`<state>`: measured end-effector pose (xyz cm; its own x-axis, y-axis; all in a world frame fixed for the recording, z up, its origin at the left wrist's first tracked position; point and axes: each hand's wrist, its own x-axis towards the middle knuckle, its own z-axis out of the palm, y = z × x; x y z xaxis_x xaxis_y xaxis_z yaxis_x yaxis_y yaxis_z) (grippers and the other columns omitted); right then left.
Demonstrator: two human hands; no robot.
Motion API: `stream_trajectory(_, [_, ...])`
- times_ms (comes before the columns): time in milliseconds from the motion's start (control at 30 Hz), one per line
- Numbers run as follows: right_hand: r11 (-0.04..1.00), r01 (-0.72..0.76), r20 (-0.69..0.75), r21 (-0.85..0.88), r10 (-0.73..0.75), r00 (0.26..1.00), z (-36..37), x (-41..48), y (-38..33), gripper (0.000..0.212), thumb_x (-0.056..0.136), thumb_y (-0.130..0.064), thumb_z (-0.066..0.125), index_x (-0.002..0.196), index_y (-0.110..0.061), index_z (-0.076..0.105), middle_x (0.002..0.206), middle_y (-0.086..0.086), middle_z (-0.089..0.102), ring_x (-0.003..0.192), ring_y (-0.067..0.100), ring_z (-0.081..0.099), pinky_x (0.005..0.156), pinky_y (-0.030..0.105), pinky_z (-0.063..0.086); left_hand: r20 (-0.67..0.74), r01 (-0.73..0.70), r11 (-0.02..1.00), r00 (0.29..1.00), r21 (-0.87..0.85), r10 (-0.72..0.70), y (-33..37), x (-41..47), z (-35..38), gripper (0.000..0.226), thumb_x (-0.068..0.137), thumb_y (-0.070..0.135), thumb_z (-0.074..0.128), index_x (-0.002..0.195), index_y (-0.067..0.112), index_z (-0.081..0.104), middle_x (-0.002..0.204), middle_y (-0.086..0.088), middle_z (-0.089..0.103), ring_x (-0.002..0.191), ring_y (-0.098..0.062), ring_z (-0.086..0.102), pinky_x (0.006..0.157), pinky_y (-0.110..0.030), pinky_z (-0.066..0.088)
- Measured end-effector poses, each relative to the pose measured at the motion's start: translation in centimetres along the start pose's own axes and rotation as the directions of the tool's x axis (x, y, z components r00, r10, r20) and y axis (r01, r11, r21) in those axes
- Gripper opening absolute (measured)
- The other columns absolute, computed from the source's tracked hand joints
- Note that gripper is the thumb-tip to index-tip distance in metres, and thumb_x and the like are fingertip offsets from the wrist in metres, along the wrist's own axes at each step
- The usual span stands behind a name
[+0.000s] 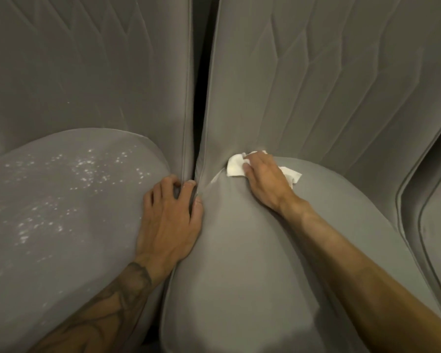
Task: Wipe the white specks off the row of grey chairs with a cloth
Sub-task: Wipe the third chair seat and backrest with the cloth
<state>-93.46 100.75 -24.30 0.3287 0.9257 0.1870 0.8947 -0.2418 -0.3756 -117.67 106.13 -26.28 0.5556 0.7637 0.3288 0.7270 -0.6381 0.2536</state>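
Observation:
Two grey chairs stand side by side. The left seat cushion is scattered with white specks over its back and middle. The right seat cushion shows no specks. My right hand lies palm down on a white cloth and presses it against the back of the right seat, where the seat meets the backrest. The cloth sticks out on both sides of the hand. My left hand rests over the gap between the two seats, its fingertips bent at the left cushion's back corner and its thumb on the right cushion.
The left backrest and the right backrest rise behind the seats with a dark narrow gap between them. Part of a third grey chair shows at the right edge.

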Motion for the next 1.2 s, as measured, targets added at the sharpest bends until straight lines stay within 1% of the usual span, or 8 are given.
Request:
stream_trajectory(100, [0.988, 0.148, 0.092, 0.048, -0.152, 0.984, -1.1, -0.7, 0.7, 0.029, 0.105, -0.022, 0.044, 0.129, -0.009, 0.056, 0.130, 0.010, 0.057, 0.121, 0.027, 0.049, 0.108, 0.034, 0.034, 0.009, -0.004, 1.000, 1.000, 0.005, 0.004, -0.2, 0.0, -0.1, 0.039, 0.100, 0.041, 0.039, 0.130, 0.021, 0.056, 0.125, -0.010, 0.047, 0.113, -0.030, 0.051, 0.100, -0.046, 0.039])
stream_trajectory(267, [0.999, -0.035, 0.023, -0.004, 0.035, 0.999, -0.9, 1.0, 1.6, 0.032, 0.106, -0.019, 0.043, 0.129, -0.002, 0.056, 0.130, 0.017, 0.057, 0.121, 0.036, 0.050, 0.107, 0.036, 0.033, 0.000, -0.002, 1.000, 1.000, 0.003, 0.002, 0.0, 0.1, -0.1, 0.038, 0.100, 0.041, 0.041, 0.129, 0.021, 0.056, 0.124, -0.010, 0.047, 0.112, -0.029, 0.050, 0.099, -0.045, 0.039])
stream_trajectory(467, [0.984, 0.170, 0.098, 0.058, -0.176, 0.980, -0.2, -0.6, -0.5, 0.028, 0.105, -0.020, 0.043, 0.127, -0.008, 0.057, 0.130, 0.011, 0.059, 0.120, 0.028, 0.051, 0.108, 0.035, 0.036, 0.027, -0.003, 1.000, 1.000, 0.022, 0.003, 0.0, -0.1, -0.5, 0.038, 0.101, 0.037, 0.040, 0.131, 0.020, 0.057, 0.125, -0.011, 0.048, 0.113, -0.031, 0.051, 0.100, -0.047, 0.040])
stream_trajectory(633, [0.999, 0.019, 0.030, 0.033, -0.020, 0.999, -0.2, 0.5, -0.9, 0.027, 0.105, -0.017, 0.041, 0.122, -0.004, 0.057, 0.124, 0.014, 0.058, 0.114, 0.035, 0.051, 0.103, 0.043, 0.038, 0.013, 0.000, 1.000, 1.000, 0.023, 0.000, 0.3, 0.0, -0.5, 0.037, 0.098, 0.032, 0.041, 0.129, 0.021, 0.057, 0.123, -0.009, 0.047, 0.110, -0.029, 0.050, 0.097, -0.045, 0.039])
stream_trajectory(800, [0.965, 0.231, 0.105, 0.123, -0.244, 0.964, 0.8, -2.7, -3.7, 0.024, 0.105, -0.021, 0.042, 0.122, -0.010, 0.056, 0.122, 0.008, 0.060, 0.110, 0.027, 0.052, 0.100, 0.038, 0.042, 0.032, -0.004, 1.000, 0.999, 0.022, 0.004, 0.2, -0.1, -0.7, 0.041, 0.094, 0.029, 0.037, 0.128, 0.020, 0.058, 0.124, -0.010, 0.048, 0.111, -0.030, 0.050, 0.098, -0.047, 0.041])
stream_trajectory(1000, [0.995, 0.079, 0.036, 0.068, -0.081, 0.996, 0.7, -1.0, -4.0, 0.023, 0.104, -0.016, 0.043, 0.118, -0.004, 0.058, 0.119, 0.012, 0.059, 0.111, 0.032, 0.053, 0.098, 0.043, 0.042, 0.006, -0.007, 1.000, 1.000, 0.003, 0.007, 0.2, 0.0, -0.7, 0.040, 0.092, 0.029, 0.038, 0.126, 0.020, 0.058, 0.121, -0.009, 0.048, 0.108, -0.030, 0.051, 0.097, -0.046, 0.040])
stream_trajectory(1133, [0.958, 0.240, 0.083, 0.155, -0.254, 0.964, 0.8, -4.2, -5.1, 0.024, 0.105, -0.020, 0.042, 0.122, -0.011, 0.057, 0.121, 0.006, 0.060, 0.109, 0.025, 0.052, 0.098, 0.034, 0.041, 0.005, -0.011, 1.000, 1.000, -0.006, 0.011, 0.0, -0.1, -0.7, 0.038, 0.093, 0.029, 0.039, 0.123, 0.019, 0.061, 0.121, -0.010, 0.050, 0.108, -0.030, 0.052, 0.095, -0.045, 0.039])
stream_trajectory(1200, [0.964, 0.236, 0.091, 0.119, -0.248, 0.964, -0.1, -3.2, -4.2, 0.026, 0.105, -0.017, 0.043, 0.125, -0.009, 0.057, 0.125, 0.008, 0.060, 0.114, 0.026, 0.052, 0.104, 0.033, 0.039, 0.014, -0.020, 1.000, 1.000, -0.010, 0.020, 0.0, -0.2, -0.9, 0.041, 0.092, 0.029, 0.038, 0.125, 0.019, 0.060, 0.122, -0.011, 0.050, 0.109, -0.031, 0.052, 0.096, -0.046, 0.040])
